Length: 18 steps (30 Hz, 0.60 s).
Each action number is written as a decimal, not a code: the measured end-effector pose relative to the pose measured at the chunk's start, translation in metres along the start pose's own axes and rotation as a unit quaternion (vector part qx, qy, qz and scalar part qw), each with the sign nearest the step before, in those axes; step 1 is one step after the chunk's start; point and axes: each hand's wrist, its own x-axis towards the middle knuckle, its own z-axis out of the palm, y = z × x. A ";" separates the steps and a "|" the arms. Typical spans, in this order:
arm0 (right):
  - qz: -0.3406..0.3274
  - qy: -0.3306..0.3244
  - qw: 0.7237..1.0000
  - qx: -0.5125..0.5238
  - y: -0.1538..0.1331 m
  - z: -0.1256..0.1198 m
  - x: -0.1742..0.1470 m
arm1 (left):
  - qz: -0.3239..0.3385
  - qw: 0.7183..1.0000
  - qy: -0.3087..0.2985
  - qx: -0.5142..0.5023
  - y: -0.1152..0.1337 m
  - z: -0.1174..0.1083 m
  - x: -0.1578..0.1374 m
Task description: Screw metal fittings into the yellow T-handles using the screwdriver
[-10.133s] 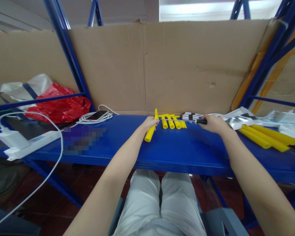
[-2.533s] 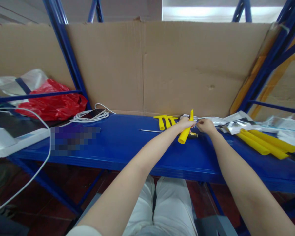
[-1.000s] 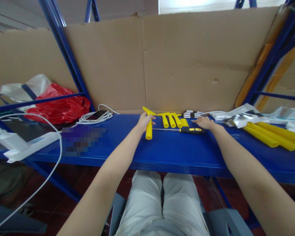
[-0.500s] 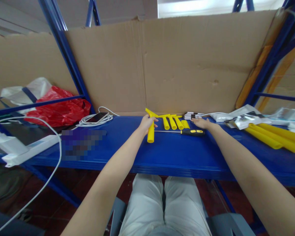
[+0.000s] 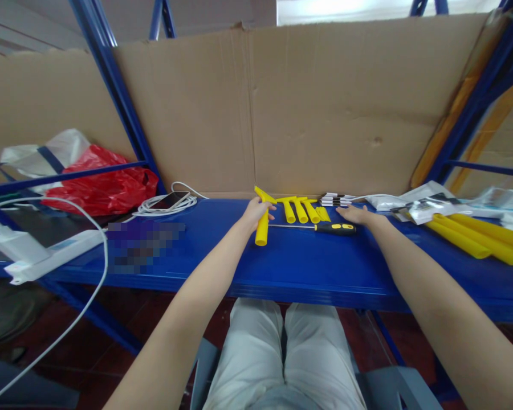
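My left hand (image 5: 253, 213) is closed around a yellow T-shaped plastic handle (image 5: 261, 230), whose round tube end points towards me. To its right, several similar yellow T-shaped pieces (image 5: 301, 212) lie in a row beside some small yellow parts (image 5: 322, 214). In front of them lies a screwdriver (image 5: 336, 228) with a black and yellow grip, its shaft running left towards the held handle. My right hand (image 5: 353, 214) lies low over the blue surface, fingers stretched leftward with nothing visible in them. Just behind it is a stack of white and black strips (image 5: 336, 199).
Long yellow tubes (image 5: 470, 238) and plastic packets (image 5: 427, 202) lie at the right. Leftward on the blue shelf (image 5: 222, 250) are a coiled white cable (image 5: 166, 206), a red bag (image 5: 106, 181) and a white power strip (image 5: 60, 257). Cardboard (image 5: 188, 114) walls the back.
My right hand has shifted slightly to the right, away from the strips. My left hand keeps hold of the yellow handle, and the view has tilted very slightly.
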 end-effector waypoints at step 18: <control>0.027 -0.016 0.999 0.037 0.004 -0.016 -0.020 | 0.031 0.996 0.013 0.079 -0.006 0.003 0.002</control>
